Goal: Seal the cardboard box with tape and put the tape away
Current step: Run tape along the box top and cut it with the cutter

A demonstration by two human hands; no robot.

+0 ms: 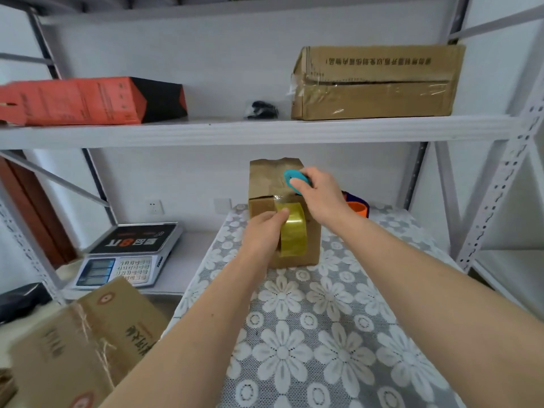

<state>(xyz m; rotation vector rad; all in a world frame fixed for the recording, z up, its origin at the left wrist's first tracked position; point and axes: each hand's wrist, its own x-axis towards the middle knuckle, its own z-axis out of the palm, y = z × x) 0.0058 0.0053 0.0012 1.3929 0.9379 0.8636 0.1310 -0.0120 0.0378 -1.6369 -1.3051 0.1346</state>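
Observation:
A small brown cardboard box (266,184) stands on the lace-covered table (323,319), one flap raised at the back. My left hand (262,231) grips a roll of yellowish clear tape (293,231) against the box's near face, a strip running up to the top edge. My right hand (319,192) hovers above the box top and holds a small teal cutter (294,179) near the strip.
An orange and purple object (357,206) sits behind the box. A digital scale (129,254) rests on the shelf to the left, and another carton (85,343) lies at lower left. The upper shelf (265,129) carries an orange box, a black item and a large carton.

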